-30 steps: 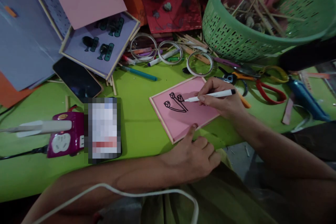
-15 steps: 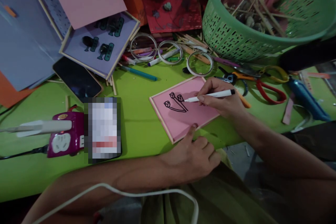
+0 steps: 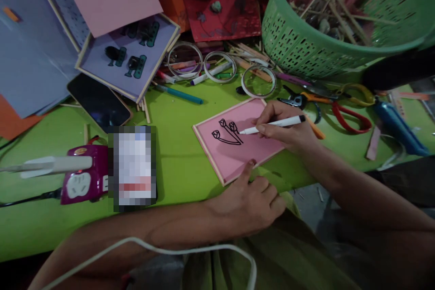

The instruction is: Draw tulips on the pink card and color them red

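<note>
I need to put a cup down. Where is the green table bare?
Bare green table lies between the pink card and the blurred phone, and along the near edge. Crowded: tape rings, scissors, basket.

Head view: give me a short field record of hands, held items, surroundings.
right hand: grips white marker, tip on the drawing
left hand: fingertip pressing near edge of pink framed card
drawing: black tulip outlines on the card
surface: green table
nearby: tape rings, red-handled scissors, green basket of sticks, magenta power strip
</note>
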Available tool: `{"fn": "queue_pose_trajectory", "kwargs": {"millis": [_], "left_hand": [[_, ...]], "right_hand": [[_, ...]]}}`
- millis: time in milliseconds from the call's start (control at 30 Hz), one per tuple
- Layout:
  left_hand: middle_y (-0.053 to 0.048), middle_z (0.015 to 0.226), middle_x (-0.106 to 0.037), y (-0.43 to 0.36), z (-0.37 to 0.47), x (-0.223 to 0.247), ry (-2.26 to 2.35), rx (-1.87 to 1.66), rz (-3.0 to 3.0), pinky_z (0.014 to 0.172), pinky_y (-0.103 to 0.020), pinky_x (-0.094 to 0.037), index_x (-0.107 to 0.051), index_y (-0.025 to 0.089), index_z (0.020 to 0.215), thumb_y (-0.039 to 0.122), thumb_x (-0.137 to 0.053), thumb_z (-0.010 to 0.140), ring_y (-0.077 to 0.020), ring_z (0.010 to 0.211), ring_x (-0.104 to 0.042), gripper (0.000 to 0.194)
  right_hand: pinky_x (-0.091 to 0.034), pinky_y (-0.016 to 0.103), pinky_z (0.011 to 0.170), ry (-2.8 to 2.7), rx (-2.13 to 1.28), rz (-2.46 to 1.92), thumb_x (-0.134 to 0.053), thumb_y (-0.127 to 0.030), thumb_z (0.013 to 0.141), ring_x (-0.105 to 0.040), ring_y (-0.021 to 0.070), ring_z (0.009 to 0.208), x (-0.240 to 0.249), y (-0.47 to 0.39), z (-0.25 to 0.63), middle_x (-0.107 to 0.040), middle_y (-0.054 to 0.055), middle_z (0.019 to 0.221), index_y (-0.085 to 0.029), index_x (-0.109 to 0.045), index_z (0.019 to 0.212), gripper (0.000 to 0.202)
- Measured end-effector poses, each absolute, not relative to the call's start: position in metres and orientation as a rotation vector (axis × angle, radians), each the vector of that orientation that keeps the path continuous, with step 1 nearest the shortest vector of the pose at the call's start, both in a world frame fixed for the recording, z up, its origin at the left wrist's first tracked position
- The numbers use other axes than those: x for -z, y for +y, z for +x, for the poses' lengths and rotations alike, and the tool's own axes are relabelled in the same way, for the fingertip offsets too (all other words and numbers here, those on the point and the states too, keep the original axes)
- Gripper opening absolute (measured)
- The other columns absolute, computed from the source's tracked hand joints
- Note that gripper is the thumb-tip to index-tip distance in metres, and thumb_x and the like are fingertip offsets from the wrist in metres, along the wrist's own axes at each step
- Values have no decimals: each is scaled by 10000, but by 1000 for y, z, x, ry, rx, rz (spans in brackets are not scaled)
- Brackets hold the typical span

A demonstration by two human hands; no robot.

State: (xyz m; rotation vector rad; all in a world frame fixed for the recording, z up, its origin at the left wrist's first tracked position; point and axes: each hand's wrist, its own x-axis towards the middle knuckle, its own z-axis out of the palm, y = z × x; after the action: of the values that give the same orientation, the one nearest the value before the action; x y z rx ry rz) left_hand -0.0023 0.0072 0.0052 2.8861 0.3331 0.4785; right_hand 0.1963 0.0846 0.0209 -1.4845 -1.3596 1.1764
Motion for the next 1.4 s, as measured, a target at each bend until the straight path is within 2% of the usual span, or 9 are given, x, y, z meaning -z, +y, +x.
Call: {"fn": "queue_pose_trajectory", "kwargs": {"millis": [200, 400, 633, 767, 833, 1033, 1233, 1400], "left_hand": [[23, 762, -621, 8, -3, -7, 325, -440, 2899, 1117, -573, -493, -688, 190, 925, 160, -584, 1056, -158, 757, -557, 170], [28, 752, -606, 6, -2, -3, 333, -470, 2900, 1113, -587, -495, -667, 191, 890, 174, -598, 1054, -161, 757, -554, 179], [36, 745, -587, 8, -2, -6, 331, -483, 2897, 1088, -591, -524, -674, 187, 899, 185, -583, 1065, -157, 726, -535, 189], [25, 766, -606, 9, -3, -9, 313, -427, 2893, 1101, -581, -500, -696, 185, 927, 182, -605, 1057, -164, 751, -545, 158], [26, 764, -605, 9, -3, -9, 309, -417, 2893, 1110, -577, -488, -699, 186, 940, 184, -612, 1056, -164, 757, -548, 145], [27, 759, -605, 8, -3, -6, 311, -444, 2893, 1108, -568, -485, -699, 188, 948, 192, -603, 1063, -162, 752, -543, 150], [26, 754, -608, 8, -3, -7, 323, -464, 2902, 1104, -597, -488, -698, 185, 919, 172, -586, 1064, -161, 740, -540, 183], [24, 754, -600, 9, -4, -8, 321, -408, 2893, 1105, -607, -486, -688, 188, 922, 164, -583, 1060, -174, 766, -550, 174]], "right_hand": [[-538, 379, 701, -1369, -1203, -1457, -848, -325, 717, -518, 155, 564, -21, 84, 198, -608, -28, 595, -259, -629, 652, 238], [-596, 451, 965, -1387, -1232, -1395, -862, -368, 751, -488, 145, 552, -23, 83, 195, -546, -51, 565, -271, -593, 632, 310], [-604, 491, 1001, -1410, -1206, -1374, -820, -292, 772, -507, 165, 567, -23, 81, 196, -563, -35, 583, -285, -605, 629, 258], [-595, 544, 1025, -1440, -1226, -1379, -833, -313, 764, -513, 180, 558, -25, 82, 198, -580, -37, 550, -291, -610, 627, 263], [-592, 542, 1009, -1447, -1224, -1396, -839, -330, 737, -516, 176, 555, -25, 82, 199, -593, -39, 534, -284, -618, 618, 255], [-592, 477, 802, -1440, -1228, -1427, -836, -379, 749, -474, 172, 532, -26, 82, 199, -586, -27, 541, -282, -609, 621, 278], [-604, 470, 832, -1377, -1226, -1370, -860, -401, 779, -513, 172, 543, -20, 83, 200, -570, -28, 567, -287, -625, 661, 287], [-517, 369, 630, -1303, -1169, -1369, -836, -329, 770, -583, 172, 593, -13, 85, 202, -651, -21, 645, -263, -654, 713, 201]]}}
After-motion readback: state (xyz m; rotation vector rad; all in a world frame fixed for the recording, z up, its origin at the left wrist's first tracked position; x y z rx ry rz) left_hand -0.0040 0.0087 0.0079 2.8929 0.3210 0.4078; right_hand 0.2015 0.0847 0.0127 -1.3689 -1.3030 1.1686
